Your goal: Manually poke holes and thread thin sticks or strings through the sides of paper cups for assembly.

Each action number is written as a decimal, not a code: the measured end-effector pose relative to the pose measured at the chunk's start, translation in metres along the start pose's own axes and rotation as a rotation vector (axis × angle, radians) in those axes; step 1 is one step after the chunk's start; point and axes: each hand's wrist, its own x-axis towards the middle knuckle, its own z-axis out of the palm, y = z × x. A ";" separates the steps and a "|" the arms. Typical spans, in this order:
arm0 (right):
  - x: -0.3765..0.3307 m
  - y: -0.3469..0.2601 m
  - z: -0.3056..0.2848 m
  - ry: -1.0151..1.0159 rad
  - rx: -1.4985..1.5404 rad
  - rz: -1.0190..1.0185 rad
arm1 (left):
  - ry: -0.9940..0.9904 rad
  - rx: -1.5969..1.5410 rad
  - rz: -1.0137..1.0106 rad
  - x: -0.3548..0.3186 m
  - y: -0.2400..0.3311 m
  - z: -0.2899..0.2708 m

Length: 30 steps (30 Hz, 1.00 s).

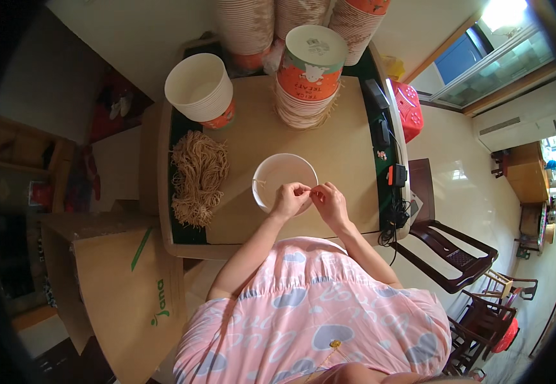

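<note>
Head view: hands (pixel 310 200) hide whatever their fingers (pixel 303 189) pinch.

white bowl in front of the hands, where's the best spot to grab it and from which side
Probably the far rim of the white bowl, reached from above. It sits upright and open on the table, and the left hand and right hand already crowd its near edge; the far rim is bare.

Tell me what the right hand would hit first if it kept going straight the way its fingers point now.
The right hand points left, fingertips almost meeting the left hand over the white round paper bowl. It would likely meet the left hand's fingers first; depth is unclear from above.
</note>
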 end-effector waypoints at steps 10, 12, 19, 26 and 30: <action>0.000 0.000 0.001 0.011 -0.005 0.003 | 0.067 0.057 0.053 -0.003 0.008 -0.003; 0.000 -0.004 -0.001 0.006 0.005 -0.004 | 0.056 0.052 0.036 -0.005 0.006 -0.006; 0.000 0.001 0.001 -0.002 0.004 -0.040 | 0.036 -0.117 -0.012 -0.007 0.012 -0.011; 0.000 -0.002 0.001 0.001 0.019 -0.045 | 0.017 0.032 0.039 -0.009 0.011 -0.012; 0.000 -0.006 -0.001 0.027 0.048 -0.080 | -0.002 0.011 -0.040 -0.009 0.012 -0.012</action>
